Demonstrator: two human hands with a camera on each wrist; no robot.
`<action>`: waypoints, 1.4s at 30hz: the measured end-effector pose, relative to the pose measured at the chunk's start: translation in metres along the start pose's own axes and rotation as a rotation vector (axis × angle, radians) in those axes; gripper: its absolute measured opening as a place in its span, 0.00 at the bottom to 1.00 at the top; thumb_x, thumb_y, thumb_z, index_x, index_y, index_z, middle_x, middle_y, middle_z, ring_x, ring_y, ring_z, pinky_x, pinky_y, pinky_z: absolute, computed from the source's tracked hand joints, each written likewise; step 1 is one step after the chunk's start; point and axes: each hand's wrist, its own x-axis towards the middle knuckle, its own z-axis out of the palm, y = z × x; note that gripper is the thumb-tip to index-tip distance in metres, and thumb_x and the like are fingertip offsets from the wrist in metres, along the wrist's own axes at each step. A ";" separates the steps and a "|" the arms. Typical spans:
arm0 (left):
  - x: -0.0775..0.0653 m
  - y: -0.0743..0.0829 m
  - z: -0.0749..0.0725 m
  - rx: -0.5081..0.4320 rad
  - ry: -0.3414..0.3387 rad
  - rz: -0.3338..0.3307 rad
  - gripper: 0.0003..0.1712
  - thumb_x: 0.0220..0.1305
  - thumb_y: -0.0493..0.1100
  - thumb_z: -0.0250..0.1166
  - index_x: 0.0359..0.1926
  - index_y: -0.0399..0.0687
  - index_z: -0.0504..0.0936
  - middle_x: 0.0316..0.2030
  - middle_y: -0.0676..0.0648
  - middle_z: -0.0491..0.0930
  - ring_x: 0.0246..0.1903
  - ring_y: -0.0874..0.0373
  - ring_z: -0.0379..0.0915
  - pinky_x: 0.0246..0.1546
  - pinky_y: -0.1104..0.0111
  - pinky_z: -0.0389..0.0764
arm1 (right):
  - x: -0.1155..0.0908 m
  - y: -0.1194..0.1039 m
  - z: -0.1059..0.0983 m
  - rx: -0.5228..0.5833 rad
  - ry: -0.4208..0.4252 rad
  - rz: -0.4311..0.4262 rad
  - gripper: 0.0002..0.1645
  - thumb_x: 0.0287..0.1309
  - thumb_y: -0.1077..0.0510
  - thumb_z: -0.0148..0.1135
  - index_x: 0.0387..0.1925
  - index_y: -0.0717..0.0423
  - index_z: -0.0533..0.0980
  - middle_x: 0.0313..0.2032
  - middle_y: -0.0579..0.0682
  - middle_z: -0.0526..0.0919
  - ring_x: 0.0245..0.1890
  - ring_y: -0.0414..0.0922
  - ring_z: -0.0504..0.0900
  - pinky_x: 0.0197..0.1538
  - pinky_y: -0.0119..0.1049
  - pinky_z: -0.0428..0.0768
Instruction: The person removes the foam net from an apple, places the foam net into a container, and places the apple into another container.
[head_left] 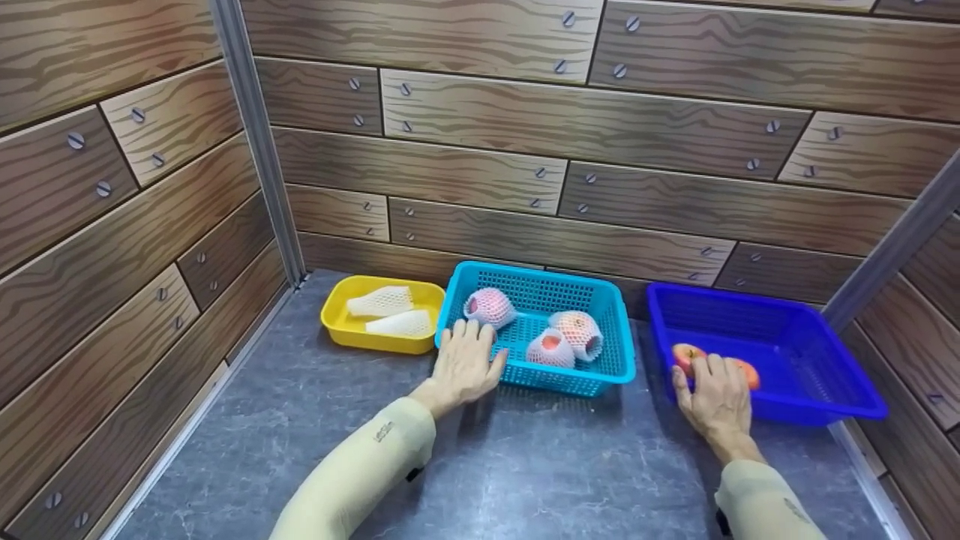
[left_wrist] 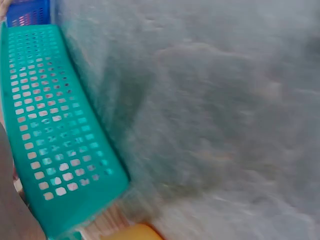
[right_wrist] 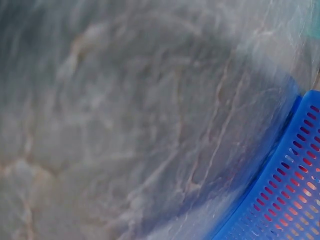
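Observation:
My left hand (head_left: 466,364) reaches over the near left rim of the turquoise basket (head_left: 609,375), its fingers extended and thumb spread. Inside, a net-wrapped apple (head_left: 489,307) lies just beyond its fingertips. Two more wrapped apples, one in front (head_left: 551,349) and one behind (head_left: 577,334), sit together toward the right. My right hand (head_left: 716,397) reaches over the near wall of the dark blue basket (head_left: 817,409). Bare apples show on both sides of its fingers, one left (head_left: 687,355) and one right (head_left: 748,373). Its fingertips are hidden, so I cannot tell if they grip an apple.
A yellow tray (head_left: 375,341) at the left holds two white foam nets, one behind (head_left: 382,301) and one in front (head_left: 401,324). Wood-patterned walls (head_left: 480,180) enclose the grey tabletop (head_left: 525,472). The left wrist view shows the turquoise basket's perforated side (left_wrist: 55,120).

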 end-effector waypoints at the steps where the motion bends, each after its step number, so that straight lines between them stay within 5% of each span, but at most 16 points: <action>1: 0.003 0.002 -0.002 -0.026 -0.017 -0.014 0.26 0.84 0.65 0.52 0.58 0.50 0.77 0.49 0.43 0.77 0.54 0.45 0.70 0.56 0.51 0.72 | 0.000 0.000 0.000 -0.005 -0.003 -0.001 0.28 0.75 0.42 0.54 0.32 0.65 0.72 0.29 0.65 0.71 0.31 0.69 0.70 0.41 0.62 0.69; 6: 0.019 0.008 -0.007 -0.183 -0.132 -0.094 0.41 0.80 0.71 0.55 0.77 0.49 0.71 0.71 0.40 0.76 0.73 0.40 0.69 0.78 0.42 0.73 | 0.000 0.001 0.000 -0.005 0.003 -0.004 0.26 0.71 0.44 0.56 0.30 0.64 0.71 0.28 0.64 0.71 0.31 0.68 0.70 0.40 0.61 0.68; 12: 0.039 0.017 -0.012 -0.314 -0.286 -0.149 0.60 0.73 0.79 0.59 0.91 0.54 0.53 0.89 0.40 0.58 0.89 0.38 0.53 0.88 0.39 0.60 | -0.002 0.000 -0.002 -0.004 -0.003 0.011 0.24 0.70 0.45 0.57 0.31 0.64 0.72 0.29 0.64 0.71 0.31 0.68 0.71 0.39 0.61 0.70; 21: 0.067 0.031 -0.012 -0.417 -0.420 -0.221 0.56 0.73 0.62 0.71 0.91 0.57 0.54 0.91 0.42 0.53 0.90 0.41 0.51 0.87 0.39 0.61 | -0.003 0.001 -0.001 -0.002 0.023 -0.002 0.24 0.68 0.45 0.58 0.31 0.65 0.73 0.28 0.64 0.72 0.31 0.69 0.72 0.41 0.62 0.71; 28: 0.086 0.038 -0.009 -0.390 -0.550 -0.252 0.46 0.77 0.38 0.66 0.90 0.60 0.60 0.89 0.46 0.62 0.89 0.46 0.57 0.87 0.44 0.64 | -0.001 0.000 -0.003 0.001 0.010 0.005 0.24 0.69 0.45 0.59 0.31 0.64 0.73 0.29 0.65 0.73 0.32 0.69 0.73 0.42 0.63 0.71; 35: 0.090 0.059 -0.028 -0.340 -0.703 -0.272 0.38 0.86 0.42 0.58 0.90 0.61 0.61 0.88 0.48 0.64 0.88 0.49 0.60 0.88 0.45 0.63 | -0.001 -0.003 -0.003 -0.011 -0.001 -0.003 0.25 0.71 0.46 0.58 0.30 0.65 0.71 0.28 0.65 0.71 0.32 0.70 0.73 0.42 0.63 0.72; 39: 0.099 0.057 -0.013 -0.288 -0.727 -0.232 0.41 0.83 0.44 0.63 0.90 0.64 0.61 0.87 0.50 0.67 0.80 0.51 0.69 0.84 0.50 0.71 | 0.000 -0.004 -0.004 -0.014 -0.008 -0.004 0.25 0.71 0.46 0.58 0.30 0.65 0.71 0.28 0.65 0.71 0.31 0.69 0.72 0.42 0.62 0.72; 42: 0.107 0.056 -0.003 -0.333 -0.745 -0.223 0.45 0.77 0.46 0.71 0.88 0.64 0.64 0.85 0.49 0.71 0.76 0.50 0.72 0.81 0.48 0.74 | 0.000 -0.002 -0.006 -0.016 -0.015 0.010 0.25 0.72 0.46 0.58 0.29 0.64 0.71 0.28 0.65 0.72 0.31 0.69 0.73 0.42 0.63 0.72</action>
